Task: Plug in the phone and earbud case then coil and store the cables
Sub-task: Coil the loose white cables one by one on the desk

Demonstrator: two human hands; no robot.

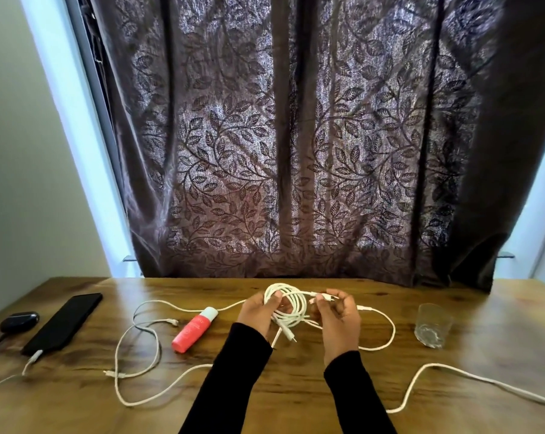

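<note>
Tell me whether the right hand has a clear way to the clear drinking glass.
Probably yes: the right hand pinches a plug of the coiled white cable, but only bare wooden table and a cable loop lie before the clear drinking glass.

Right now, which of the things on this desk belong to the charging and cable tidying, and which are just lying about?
Part of the job:
- phone, cable plugged in
- earbud case
- white cable coil, held by the left hand and right hand
- loose white cables on the table

Lying about:
- pink bottle
- drinking glass
- curtain
</note>
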